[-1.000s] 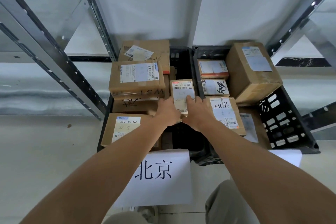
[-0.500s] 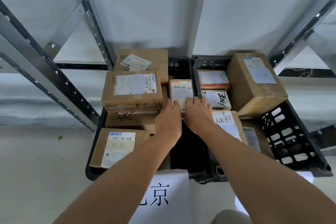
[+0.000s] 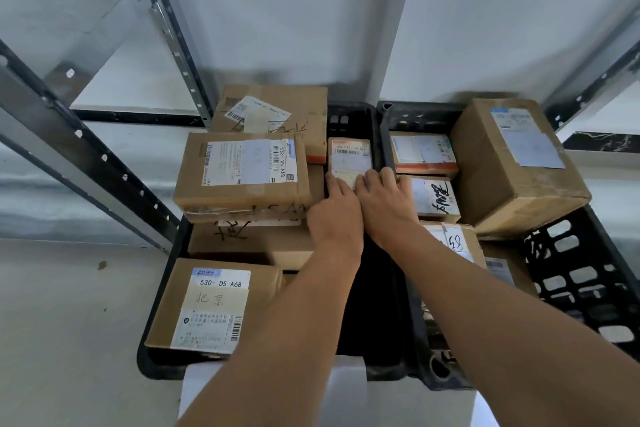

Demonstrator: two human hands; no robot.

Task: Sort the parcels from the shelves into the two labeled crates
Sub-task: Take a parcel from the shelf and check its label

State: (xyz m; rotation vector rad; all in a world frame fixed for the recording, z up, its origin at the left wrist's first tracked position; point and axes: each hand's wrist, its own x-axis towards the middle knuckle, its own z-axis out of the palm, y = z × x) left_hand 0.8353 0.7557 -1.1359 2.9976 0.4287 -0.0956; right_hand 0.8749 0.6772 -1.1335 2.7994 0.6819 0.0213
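Under both hands' fingertips, small parcel (image 3: 349, 158)

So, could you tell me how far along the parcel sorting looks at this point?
Well along. Done: the left crate and right crate each already hold several boxes. In hand: the left hand and right hand rest on a small box at the left crate's right edge, seemingly settling it. Left: the shelves in view show no parcels, though other shelves are out of frame.

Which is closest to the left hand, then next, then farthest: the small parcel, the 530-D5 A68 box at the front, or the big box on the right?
1. Small parcel, under the left hand's fingertips.
2. Front 530-D5 A68 box, left crate's near corner.
3. Big box, far right.
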